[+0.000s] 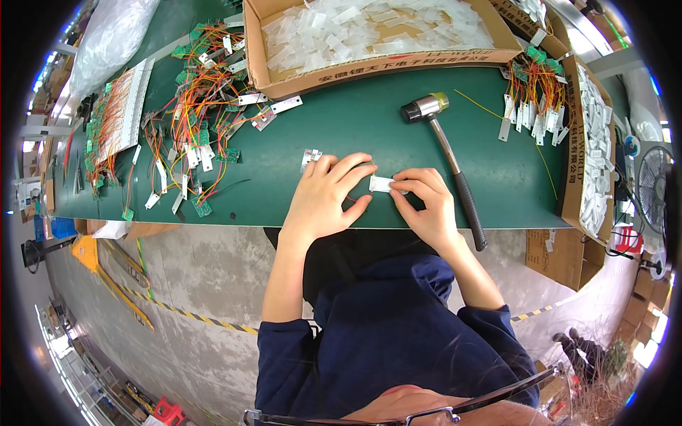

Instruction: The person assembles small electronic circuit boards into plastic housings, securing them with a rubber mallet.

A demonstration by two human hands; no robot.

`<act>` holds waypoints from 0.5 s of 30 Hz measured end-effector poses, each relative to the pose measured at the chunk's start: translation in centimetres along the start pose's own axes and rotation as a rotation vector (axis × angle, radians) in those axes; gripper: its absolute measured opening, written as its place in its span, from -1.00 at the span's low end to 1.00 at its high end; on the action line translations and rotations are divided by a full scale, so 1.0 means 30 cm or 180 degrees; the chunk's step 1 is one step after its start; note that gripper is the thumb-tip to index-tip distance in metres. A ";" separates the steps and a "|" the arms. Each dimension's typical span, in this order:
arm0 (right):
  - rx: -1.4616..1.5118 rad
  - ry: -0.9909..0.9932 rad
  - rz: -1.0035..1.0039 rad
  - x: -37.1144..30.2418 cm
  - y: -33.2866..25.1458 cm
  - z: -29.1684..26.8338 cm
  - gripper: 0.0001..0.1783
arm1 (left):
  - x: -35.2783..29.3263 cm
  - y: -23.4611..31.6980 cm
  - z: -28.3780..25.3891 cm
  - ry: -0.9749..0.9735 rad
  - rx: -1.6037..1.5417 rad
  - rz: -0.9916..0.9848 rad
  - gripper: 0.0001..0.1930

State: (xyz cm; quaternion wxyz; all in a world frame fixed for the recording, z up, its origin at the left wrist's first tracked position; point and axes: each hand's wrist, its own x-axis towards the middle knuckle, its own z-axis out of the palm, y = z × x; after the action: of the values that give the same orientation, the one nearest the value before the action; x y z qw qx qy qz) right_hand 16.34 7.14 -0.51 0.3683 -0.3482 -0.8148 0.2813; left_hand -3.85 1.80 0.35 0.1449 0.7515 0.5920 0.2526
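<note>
A small white plastic piece (381,184) lies flat near the front edge of the green table. My right hand (428,202) pinches its right end between thumb and fingers. At its other end is my left hand (325,197), fingers curled and thumb just short of the piece. A bit of thin red wire shows under the left palm; whatever that hand grips is hidden. Beside the left knuckles lies a small part with a white printed label (310,157). A mallet (446,145) with a black-and-yellow head and dark grip lies right of my right hand, its handle overhanging the edge.
Wired green circuit boards with white tabs (192,135) pile up at left, beside a white strip rack (128,106). A cardboard box (398,62) of translucent pieces stands at the back. At right are more wired tabs (536,99) and a box of white pieces (570,170).
</note>
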 end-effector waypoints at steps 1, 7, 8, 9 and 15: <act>0.0021 -0.0003 0.0025 -0.001 0.003 0.000 -0.84 | 0.001 -0.002 0.003 -0.0003 0.0004 0.0009 -0.55; 0.0051 0.0013 0.0012 0.002 0.001 0.000 -0.84 | 0.001 -0.002 0.002 -0.0007 0.0034 0.0016 -0.55; 0.0050 0.0016 0.0012 0.002 0.001 0.000 -0.84 | 0.001 -0.001 0.001 -0.0007 0.0035 0.0018 -0.55; 0.0053 0.0015 0.0009 0.000 0.004 0.000 -0.85 | 0.001 -0.001 0.001 0.0002 0.0026 0.0024 -0.55; 0.0050 0.0044 -0.0057 -0.003 0.005 0.003 -0.85 | 0.000 -0.001 0.002 0.0008 0.0051 0.0032 -0.55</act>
State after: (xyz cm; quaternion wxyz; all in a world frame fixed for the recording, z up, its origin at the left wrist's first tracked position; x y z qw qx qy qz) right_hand 16.37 7.14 -0.69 0.3792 -0.3399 -0.8131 0.2820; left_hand -3.86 1.81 0.29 0.1369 0.7552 0.5904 0.2495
